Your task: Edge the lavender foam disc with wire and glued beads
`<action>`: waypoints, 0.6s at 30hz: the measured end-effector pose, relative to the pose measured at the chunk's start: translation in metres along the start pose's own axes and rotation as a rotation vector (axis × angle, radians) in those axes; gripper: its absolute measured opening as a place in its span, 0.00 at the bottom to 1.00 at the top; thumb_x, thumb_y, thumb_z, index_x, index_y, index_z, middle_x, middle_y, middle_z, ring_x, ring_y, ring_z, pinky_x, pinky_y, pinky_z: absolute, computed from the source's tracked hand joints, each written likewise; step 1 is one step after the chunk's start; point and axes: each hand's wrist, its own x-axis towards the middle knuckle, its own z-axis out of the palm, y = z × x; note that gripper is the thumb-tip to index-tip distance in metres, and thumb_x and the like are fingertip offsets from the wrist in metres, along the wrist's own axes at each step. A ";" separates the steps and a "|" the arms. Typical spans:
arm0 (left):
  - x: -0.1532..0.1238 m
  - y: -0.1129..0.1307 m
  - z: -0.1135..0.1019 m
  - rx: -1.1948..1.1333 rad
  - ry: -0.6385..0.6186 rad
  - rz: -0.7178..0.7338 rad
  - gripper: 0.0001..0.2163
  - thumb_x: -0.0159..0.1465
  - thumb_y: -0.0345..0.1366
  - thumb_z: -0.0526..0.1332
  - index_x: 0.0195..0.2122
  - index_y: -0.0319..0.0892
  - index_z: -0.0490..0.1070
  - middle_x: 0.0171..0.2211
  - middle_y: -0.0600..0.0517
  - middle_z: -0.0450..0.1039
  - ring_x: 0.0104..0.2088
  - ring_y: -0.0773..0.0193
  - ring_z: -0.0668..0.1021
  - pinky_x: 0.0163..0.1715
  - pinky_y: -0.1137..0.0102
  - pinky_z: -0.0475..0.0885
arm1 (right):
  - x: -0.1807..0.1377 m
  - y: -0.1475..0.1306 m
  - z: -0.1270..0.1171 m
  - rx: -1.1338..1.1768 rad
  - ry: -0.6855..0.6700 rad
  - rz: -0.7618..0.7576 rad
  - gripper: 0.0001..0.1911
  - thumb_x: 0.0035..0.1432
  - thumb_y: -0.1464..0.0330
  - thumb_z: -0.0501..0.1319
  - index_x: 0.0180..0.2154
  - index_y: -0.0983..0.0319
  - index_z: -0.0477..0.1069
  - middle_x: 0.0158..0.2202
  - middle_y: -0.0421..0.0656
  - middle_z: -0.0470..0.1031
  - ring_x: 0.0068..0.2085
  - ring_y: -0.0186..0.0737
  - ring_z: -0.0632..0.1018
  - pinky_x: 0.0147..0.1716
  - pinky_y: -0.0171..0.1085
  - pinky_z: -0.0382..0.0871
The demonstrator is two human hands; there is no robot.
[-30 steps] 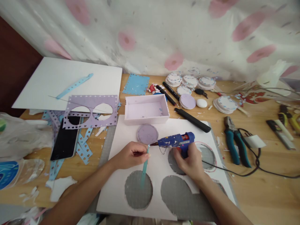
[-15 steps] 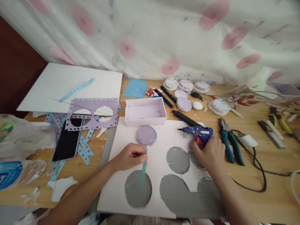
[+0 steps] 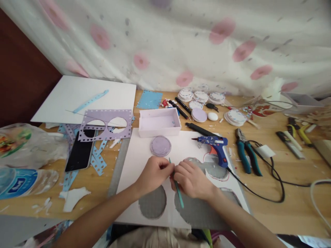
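My left hand (image 3: 154, 174) and my right hand (image 3: 191, 181) meet over the white foam board (image 3: 139, 155), both pinching a thin teal paper strip (image 3: 178, 191) that slants down to the right between them. A lilac round disc (image 3: 160, 145) lies on the board just beyond my hands. The blue glue gun (image 3: 213, 144) stands on the board to the right, untouched, its black cord trailing off to the right. Round holes cut in the board show the grey mat underneath.
A lilac open box (image 3: 159, 122) sits behind the disc. Left are a punched lilac sheet (image 3: 106, 125), a black phone (image 3: 80, 155), blue strips, a plastic bottle (image 3: 23, 181). Right lie teal pliers (image 3: 245, 153), markers, stacks of round discs (image 3: 200, 97), other tools.
My right hand set the glue gun down on the board at the right and came back to the strip. Both hands now hold it, and it tilts the other way.
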 end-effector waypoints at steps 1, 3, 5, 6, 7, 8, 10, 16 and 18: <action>0.000 0.001 0.000 0.020 -0.007 0.008 0.18 0.61 0.38 0.56 0.15 0.39 0.57 0.15 0.59 0.51 0.20 0.73 0.57 0.20 0.74 0.51 | 0.000 0.002 0.002 0.006 0.009 0.000 0.11 0.57 0.79 0.52 0.27 0.58 0.57 0.21 0.38 0.62 0.25 0.38 0.62 0.25 0.38 0.56; -0.001 0.002 -0.004 0.090 0.015 0.060 0.18 0.64 0.39 0.54 0.18 0.38 0.65 0.16 0.58 0.54 0.20 0.72 0.58 0.21 0.74 0.53 | -0.003 0.008 0.007 0.103 0.055 0.057 0.13 0.56 0.81 0.51 0.26 0.57 0.55 0.21 0.37 0.61 0.24 0.37 0.62 0.25 0.38 0.55; -0.001 0.001 -0.014 0.201 0.116 0.204 0.16 0.65 0.38 0.54 0.23 0.38 0.70 0.17 0.57 0.58 0.21 0.71 0.61 0.22 0.74 0.56 | -0.008 0.012 0.012 0.330 0.151 0.222 0.14 0.55 0.81 0.52 0.27 0.57 0.53 0.24 0.37 0.62 0.25 0.35 0.63 0.25 0.36 0.55; 0.000 0.000 -0.021 0.269 0.196 0.313 0.14 0.65 0.37 0.55 0.24 0.38 0.70 0.19 0.56 0.61 0.22 0.71 0.63 0.23 0.73 0.58 | -0.010 0.013 0.015 0.448 0.215 0.319 0.14 0.56 0.80 0.53 0.28 0.57 0.53 0.25 0.36 0.61 0.25 0.34 0.63 0.24 0.35 0.56; 0.002 -0.002 -0.028 0.342 0.276 0.434 0.12 0.65 0.35 0.56 0.25 0.38 0.70 0.21 0.55 0.63 0.24 0.69 0.66 0.26 0.73 0.61 | -0.013 0.014 0.019 0.541 0.280 0.406 0.13 0.58 0.80 0.53 0.31 0.56 0.52 0.26 0.35 0.60 0.24 0.33 0.63 0.24 0.34 0.56; 0.004 -0.005 -0.036 0.421 0.342 0.556 0.09 0.63 0.34 0.58 0.26 0.39 0.70 0.23 0.54 0.65 0.26 0.68 0.68 0.29 0.72 0.63 | -0.014 0.014 0.022 0.610 0.344 0.482 0.13 0.59 0.78 0.52 0.33 0.56 0.51 0.26 0.35 0.59 0.24 0.33 0.62 0.24 0.33 0.55; 0.010 -0.012 -0.049 0.570 0.339 0.715 0.03 0.60 0.33 0.61 0.33 0.39 0.70 0.29 0.50 0.70 0.34 0.63 0.72 0.38 0.68 0.67 | -0.016 0.013 0.029 0.711 0.433 0.605 0.11 0.63 0.76 0.50 0.35 0.55 0.49 0.27 0.34 0.57 0.24 0.32 0.60 0.23 0.33 0.54; 0.031 -0.040 -0.060 0.780 0.085 0.754 0.13 0.59 0.34 0.63 0.45 0.41 0.68 0.50 0.43 0.71 0.54 0.54 0.71 0.57 0.56 0.64 | -0.012 0.007 0.038 0.934 0.479 0.784 0.09 0.66 0.71 0.50 0.35 0.56 0.49 0.28 0.35 0.56 0.26 0.33 0.59 0.25 0.33 0.53; 0.032 -0.044 -0.057 0.815 0.084 0.753 0.09 0.60 0.32 0.62 0.42 0.41 0.69 0.48 0.44 0.73 0.51 0.56 0.73 0.58 0.56 0.63 | -0.012 0.006 0.037 0.948 0.478 0.782 0.09 0.66 0.71 0.49 0.35 0.56 0.49 0.28 0.35 0.56 0.26 0.33 0.59 0.25 0.33 0.53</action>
